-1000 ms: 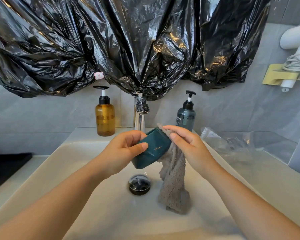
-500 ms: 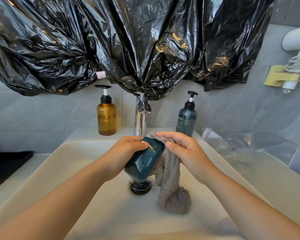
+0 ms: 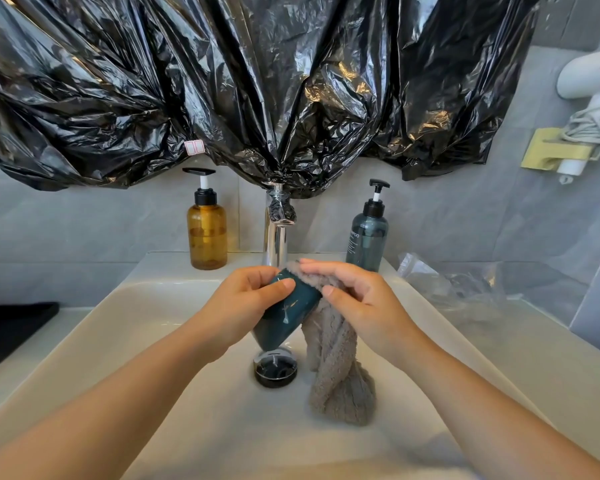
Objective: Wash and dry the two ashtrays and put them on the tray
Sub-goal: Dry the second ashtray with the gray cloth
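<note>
Gleaming dark-teal ashtray point(image 3: 288, 317), tilted, left hand point(image 3: 236, 306) grip curled around it, right hand point(image 3: 361, 299) grip pinching grey cloth point(image 3: 340, 386) against rim

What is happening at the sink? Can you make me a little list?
Place: white sink, tap behind
Left hand: holds the teal ashtray tilted over the drain
Right hand: presses a grey cloth on the ashtray
Cloth: hangs into the sink
Bottles: brown bottle left of tap, blue bottle right
Tray: not in view

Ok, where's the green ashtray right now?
In the head view's centre, the ashtray is gripped by the left hand above the sink drain, against the grey towel in the right hand.
</note>
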### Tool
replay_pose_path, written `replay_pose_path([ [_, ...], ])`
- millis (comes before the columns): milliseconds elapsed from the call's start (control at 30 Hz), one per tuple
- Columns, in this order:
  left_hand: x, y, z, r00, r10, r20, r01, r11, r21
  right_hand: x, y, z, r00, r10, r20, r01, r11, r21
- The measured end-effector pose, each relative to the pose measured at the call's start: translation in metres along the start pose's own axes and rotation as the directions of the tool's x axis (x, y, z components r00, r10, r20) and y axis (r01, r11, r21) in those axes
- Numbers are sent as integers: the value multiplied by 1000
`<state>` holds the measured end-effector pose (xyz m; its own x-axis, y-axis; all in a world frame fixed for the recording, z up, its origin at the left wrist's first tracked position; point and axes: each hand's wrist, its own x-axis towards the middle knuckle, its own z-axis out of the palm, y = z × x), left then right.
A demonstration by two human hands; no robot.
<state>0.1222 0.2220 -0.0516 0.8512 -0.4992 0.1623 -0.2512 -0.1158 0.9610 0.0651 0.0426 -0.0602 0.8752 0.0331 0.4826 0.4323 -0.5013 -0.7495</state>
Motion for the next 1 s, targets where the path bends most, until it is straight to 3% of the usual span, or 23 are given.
replay_pose_path([
  [100, 0, -4, 0, 1000, 9, 24, -9, 1000, 9, 3, -1, 5, 999, 7, 45, -7, 1000, -11],
  [233, 0, -5, -5, 997, 57, 51, -56, 998, -34, 7, 7, -1, 992, 122, 18, -123, 988, 98],
  [433, 0, -5, -7, 989, 101, 105, -98, 994, -40, 7, 15, -16, 959, 278, -48, -271, 955, 125],
  [633, 4, -10, -10, 992, -21, 124, 28, 998, -57, 6, 15, -8, 941, 338, -39, -326, 929, 174],
  [733, 4, -12, -7, 985, -125, 122, 134, 989, -63, 5, 12, -4, 948, 316, -36, -310, 944, 109],
  [900, 7, -12, -3, 966, -259, -7, 258, 966, -19, 3, 10, 5, 971, 234, 43, -231, 971, -66],
  [1000, 5, -12, -4, 970, -241, -21, 241, 970, 28, 2, 9, 7, 981, 178, 82, -168, 979, -115],
])
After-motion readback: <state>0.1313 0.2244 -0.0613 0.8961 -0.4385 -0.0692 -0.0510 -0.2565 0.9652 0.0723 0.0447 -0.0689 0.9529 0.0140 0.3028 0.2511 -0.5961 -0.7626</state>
